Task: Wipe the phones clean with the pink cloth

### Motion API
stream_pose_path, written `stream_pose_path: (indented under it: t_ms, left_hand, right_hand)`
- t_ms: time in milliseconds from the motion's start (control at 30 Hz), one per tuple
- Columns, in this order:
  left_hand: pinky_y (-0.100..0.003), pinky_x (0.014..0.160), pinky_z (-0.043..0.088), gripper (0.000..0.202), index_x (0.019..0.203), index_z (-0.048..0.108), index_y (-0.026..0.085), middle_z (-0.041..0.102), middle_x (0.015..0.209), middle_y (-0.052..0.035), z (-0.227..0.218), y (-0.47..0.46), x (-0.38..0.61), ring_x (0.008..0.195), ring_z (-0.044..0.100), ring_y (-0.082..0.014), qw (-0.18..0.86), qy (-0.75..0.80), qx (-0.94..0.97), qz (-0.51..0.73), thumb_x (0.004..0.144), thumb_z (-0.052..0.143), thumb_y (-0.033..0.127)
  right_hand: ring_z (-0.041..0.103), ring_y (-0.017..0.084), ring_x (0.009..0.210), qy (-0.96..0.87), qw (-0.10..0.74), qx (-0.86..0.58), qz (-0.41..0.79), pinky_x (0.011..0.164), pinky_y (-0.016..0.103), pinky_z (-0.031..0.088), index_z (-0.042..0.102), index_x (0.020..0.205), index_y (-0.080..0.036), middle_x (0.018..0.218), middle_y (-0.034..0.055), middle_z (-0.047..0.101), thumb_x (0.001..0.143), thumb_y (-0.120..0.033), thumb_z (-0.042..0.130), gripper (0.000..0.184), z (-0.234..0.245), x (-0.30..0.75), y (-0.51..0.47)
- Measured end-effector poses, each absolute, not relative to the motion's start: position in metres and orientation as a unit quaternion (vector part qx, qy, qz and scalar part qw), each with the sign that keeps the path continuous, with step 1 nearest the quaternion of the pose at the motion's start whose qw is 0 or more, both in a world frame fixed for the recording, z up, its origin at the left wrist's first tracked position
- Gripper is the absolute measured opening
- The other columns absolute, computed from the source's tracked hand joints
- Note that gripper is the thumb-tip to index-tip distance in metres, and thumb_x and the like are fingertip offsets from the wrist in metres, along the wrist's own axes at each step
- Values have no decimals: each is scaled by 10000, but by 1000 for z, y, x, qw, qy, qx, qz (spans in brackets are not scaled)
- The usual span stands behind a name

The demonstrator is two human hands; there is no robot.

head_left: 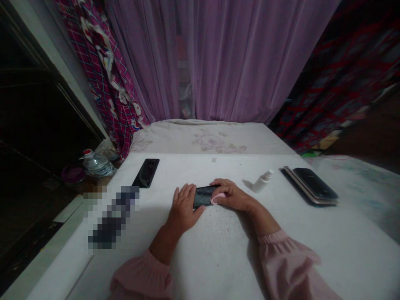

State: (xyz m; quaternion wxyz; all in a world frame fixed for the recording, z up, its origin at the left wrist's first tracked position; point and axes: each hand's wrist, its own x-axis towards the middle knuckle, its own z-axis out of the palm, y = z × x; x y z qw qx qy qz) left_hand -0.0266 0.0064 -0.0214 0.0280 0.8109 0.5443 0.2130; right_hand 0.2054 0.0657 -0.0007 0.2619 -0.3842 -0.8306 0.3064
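A dark smartphone (202,197) lies flat and crosswise on the white-covered table, with light specks on its glossy face. My left hand (185,207) grips its left end, thumb at the near edge and fingers at the far edge. In my right hand (231,196) a small pink cloth (218,198) is pinched and pressed on the phone's right part. That end of the phone is hidden under the hand and cloth. Right of my right hand stands a small white spray bottle (263,181).
Another black phone (146,173) lies at the left, with a pixelated dark object nearer me. Stacked phones (312,187) lie at the right. A tiny pale cube (214,160) sits farther back. Purple curtains (237,62) hang behind; a water jug (98,162) stands beyond the left edge.
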Motion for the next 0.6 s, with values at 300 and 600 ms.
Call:
stream_pose_path:
  t_ms: [300,600]
  left_hand:
    - [-578,1139,246,631,1420,401,149,520,1412,-169,-19,6,-26,1362,411,-336,41,541,811,219,879,571,427]
    - [-583,1137,242,618,1396,423,126,520,1412,-177,-18,6,-26,1355,417,-345,46,544,810,214,871,578,414]
  right_hand:
    - [655,176,814,-813,333,-410,244,818,315,472,743,788,-228,821,27,733,856,-304,630,152,-1,188,68]
    - [658,210,817,-772,330,-506,196,791,338,454,750,830,-219,829,47,751,846,-271,611,148,-2,177,66]
